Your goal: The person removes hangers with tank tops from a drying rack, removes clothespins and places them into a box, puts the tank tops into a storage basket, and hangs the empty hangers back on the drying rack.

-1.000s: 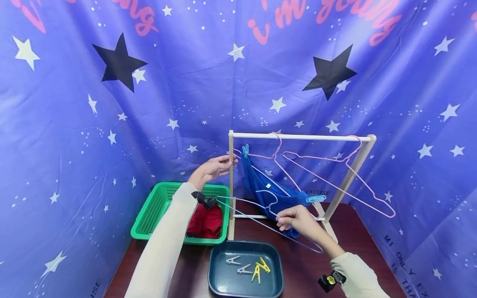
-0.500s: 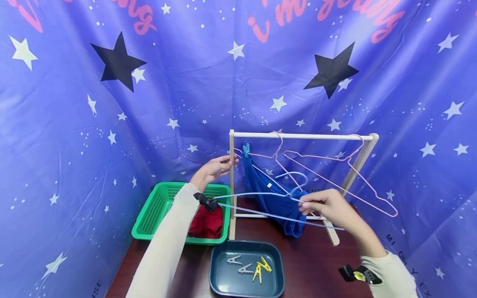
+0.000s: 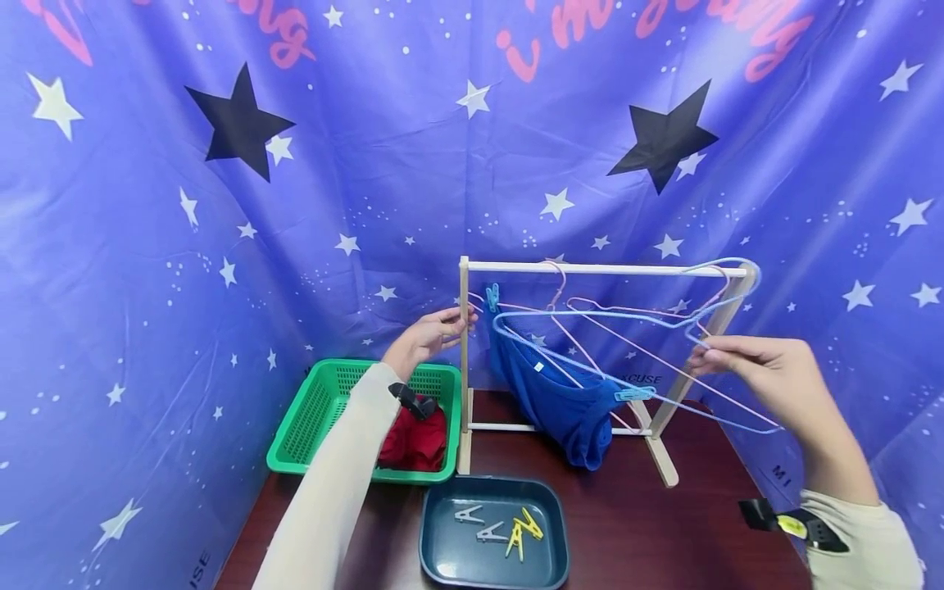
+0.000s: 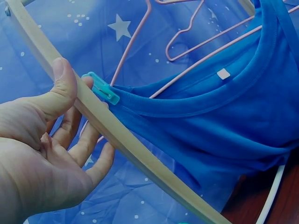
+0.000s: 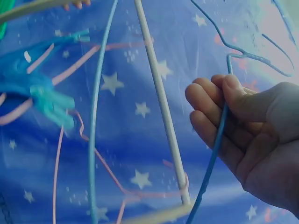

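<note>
My left hand (image 3: 428, 340) holds the left post (image 4: 126, 144) of a small wooden rack, thumb on one side and fingers curled behind. My right hand (image 3: 774, 369) pinches a blue wire hanger (image 5: 96, 102) near the base of its hook. That hanger is raised before the rack, and its hook overlaps the right end of the white rail (image 3: 619, 269). A blue top (image 3: 531, 393) hangs on a pink hanger, fastened by blue clothespins (image 3: 636, 394) at both sides. Another pink hanger (image 5: 149, 192) hangs at the rail's right end.
A green basket (image 3: 295, 447) with red cloth (image 3: 424, 438) in it stands left of the rack. In front, a dark tray (image 3: 494, 574) holds grey clothespins (image 3: 492, 533) and yellow clothespins (image 3: 515, 541). A purple starred curtain (image 3: 383, 205) surrounds the brown table (image 3: 627, 533).
My right hand has lifted the blue hanger up and to the right, from low before the blue top to rail height. The left hand stays on the post.
</note>
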Demonstrator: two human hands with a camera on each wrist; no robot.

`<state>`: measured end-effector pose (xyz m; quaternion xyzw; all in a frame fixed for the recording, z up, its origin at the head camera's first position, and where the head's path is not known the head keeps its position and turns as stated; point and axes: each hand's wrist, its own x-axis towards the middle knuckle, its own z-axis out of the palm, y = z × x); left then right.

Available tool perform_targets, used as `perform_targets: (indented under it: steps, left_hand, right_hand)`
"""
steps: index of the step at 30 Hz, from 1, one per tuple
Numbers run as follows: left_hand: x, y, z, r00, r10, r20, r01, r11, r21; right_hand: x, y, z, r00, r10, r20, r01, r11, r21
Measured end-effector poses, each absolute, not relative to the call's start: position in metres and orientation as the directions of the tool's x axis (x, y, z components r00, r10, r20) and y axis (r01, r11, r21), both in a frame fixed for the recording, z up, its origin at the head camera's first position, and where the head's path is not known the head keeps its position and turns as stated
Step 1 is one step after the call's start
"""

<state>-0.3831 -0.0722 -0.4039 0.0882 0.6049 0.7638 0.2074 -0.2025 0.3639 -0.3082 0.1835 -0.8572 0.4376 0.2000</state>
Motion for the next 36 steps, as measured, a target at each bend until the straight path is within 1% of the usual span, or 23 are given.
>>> perform_targets:
  steps: [3, 5, 9, 14, 20, 23, 25, 31, 36]
  left_hand:
    - [-0.383, -0.071, -0.404, -0.9, 0.419, -0.121, -0.215, -0.186, 0.959]
    - [-0.383, -0.071, -0.404, -0.9, 0.419, -0.121, -0.218, -0.191, 0.957]
    - [-0.382, -0.071, -0.404, -0.9, 0.421, -0.117, -0.221, -0.208, 0.953]
    - [-0.382, -0.072, -0.404, -0.9, 0.42, -0.112, -0.221, -0.219, 0.95]
    - [-0.383, -0.071, -0.404, -0.908, 0.401, -0.125, -0.215, -0.188, 0.958]
    - [-0.384, -0.071, -0.405, -0.911, 0.393, -0.127, -0.208, -0.171, 0.963]
    - [-0.385, -0.07, -0.405, -0.91, 0.395, -0.126, -0.209, -0.175, 0.962]
    - [-0.385, -0.069, -0.406, -0.91, 0.393, -0.128, -0.214, -0.182, 0.96]
    - [-0.383, -0.069, -0.406, -0.914, 0.383, -0.133, -0.219, -0.19, 0.957]
  right_hand:
    - [-0.206, 0.379, -0.308, -0.864, -0.032, 0.503, -0.429, 0.569, -0.702]
    - [-0.209, 0.389, -0.309, -0.856, 0.015, 0.517, -0.424, 0.553, -0.717]
    - [-0.213, 0.409, -0.312, -0.831, 0.092, 0.549, -0.433, 0.512, -0.742]
    - [-0.215, 0.431, -0.321, -0.836, 0.159, 0.526, -0.39, 0.501, -0.772]
    - [-0.222, 0.441, -0.334, -0.853, 0.143, 0.503, -0.375, 0.504, -0.779]
    - [-0.23, 0.437, -0.338, -0.856, 0.126, 0.501, -0.366, 0.536, -0.761]
    - [-0.237, 0.432, -0.34, -0.856, 0.122, 0.502, -0.36, 0.557, -0.749]
    - [-0.259, 0.408, -0.339, -0.874, 0.112, 0.473, -0.279, 0.68, -0.678]
    - [-0.276, 0.389, -0.337, -0.898, 0.083, 0.432, -0.255, 0.703, -0.664]
